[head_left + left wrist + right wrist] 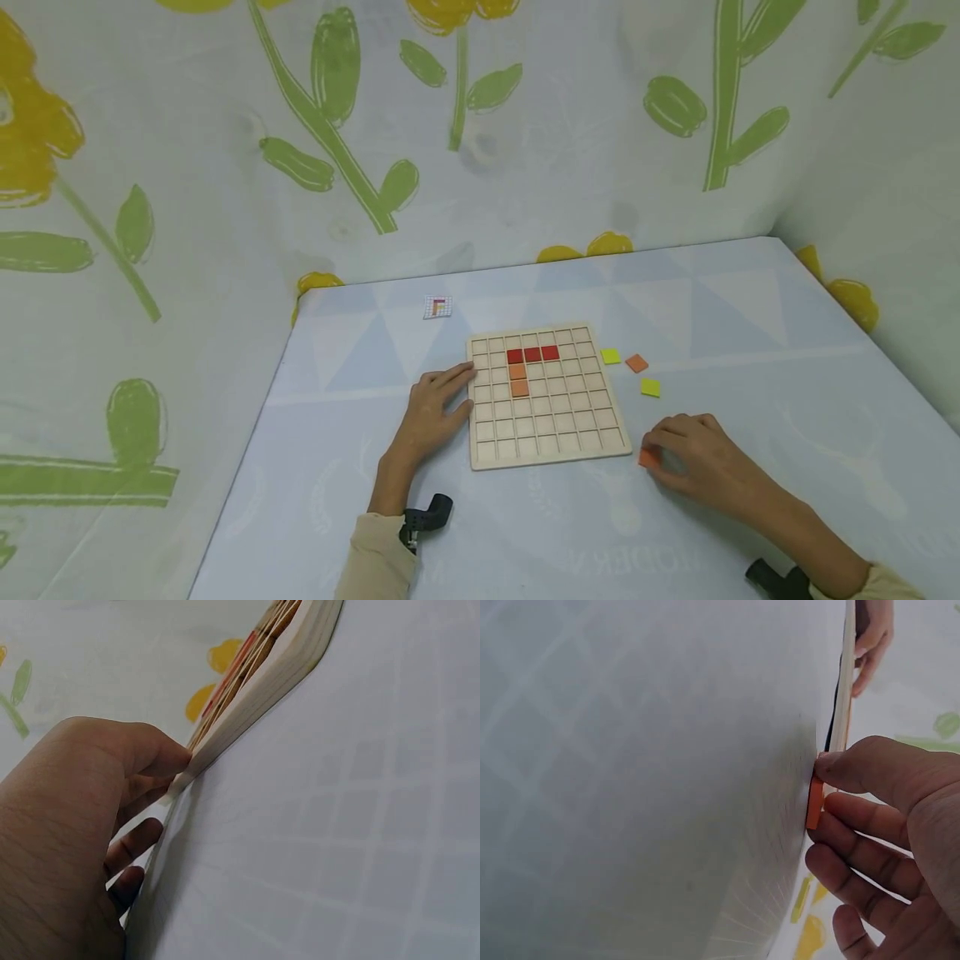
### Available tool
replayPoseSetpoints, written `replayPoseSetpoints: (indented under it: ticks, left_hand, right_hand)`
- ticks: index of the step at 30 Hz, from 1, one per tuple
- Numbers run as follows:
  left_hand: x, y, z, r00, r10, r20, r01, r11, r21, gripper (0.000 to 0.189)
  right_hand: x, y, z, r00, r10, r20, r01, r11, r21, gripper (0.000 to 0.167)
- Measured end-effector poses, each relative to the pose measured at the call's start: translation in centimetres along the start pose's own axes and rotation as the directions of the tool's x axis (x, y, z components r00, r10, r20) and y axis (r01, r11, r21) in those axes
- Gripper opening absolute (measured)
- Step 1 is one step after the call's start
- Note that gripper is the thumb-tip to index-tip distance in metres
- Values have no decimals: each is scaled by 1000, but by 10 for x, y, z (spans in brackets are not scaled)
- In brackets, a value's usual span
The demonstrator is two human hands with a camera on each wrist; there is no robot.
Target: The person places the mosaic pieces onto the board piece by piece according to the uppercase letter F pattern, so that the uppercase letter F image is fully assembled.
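At the near edge of the head view, a beige sleeve (pixel 378 558) and a black wrist device (pixel 428 514) lead up to the left hand (pixel 435 408), whose fingers are extended, with thumb and fingertips spread against the left edge of a wooden grid board (pixel 547 429) on the pale patterned worktop (pixel 315 425). The board bears three red tiles (pixel 532 355) side by side and two orange tiles (pixel 518 388) in a column below the leftmost. Just off its near right corner, the right hand (pixel 690 458) pinches a further orange tile (pixel 646 458); near the right edge lie two yellow tiles (pixel 650 387) and a loose orange piece (pixel 637 363), and beyond the board, to the left, a small card (pixel 438 307) with a coloured figure. In the left wrist view, the thumb rests against the board's edge, the other fingers partly hidden. In the right wrist view, the pinched tile appears edge-on between thumb and fingertips; whether it is clear of the worktop cannot be told. The step in hand is judged to be picking up a tile for the partly laid pattern. The next move would call for a steady pinch, a lift over the rim and alignment with a cell, perhaps in the orange column.
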State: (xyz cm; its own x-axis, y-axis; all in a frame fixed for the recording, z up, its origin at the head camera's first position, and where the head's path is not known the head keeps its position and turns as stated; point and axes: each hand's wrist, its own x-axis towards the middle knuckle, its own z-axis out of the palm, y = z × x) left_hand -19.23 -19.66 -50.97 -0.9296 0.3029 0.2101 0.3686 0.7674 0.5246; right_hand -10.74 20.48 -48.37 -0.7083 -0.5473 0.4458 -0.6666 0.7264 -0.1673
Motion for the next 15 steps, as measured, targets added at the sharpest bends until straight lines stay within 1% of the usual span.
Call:
replayPoseSetpoints:
  ticks: [10,15]
  left_hand:
    - [-1,0,-1,1000,7,3,-7,1000,3,51]
    - [-1,-1,0,1000,15,1,-15,1000,-1,50]
  right_hand:
    - [5,2,-3,1000,10,-3,-10,1000,8,32]
    - [13,4,-6,999,-13,-32,14,999,35,31]
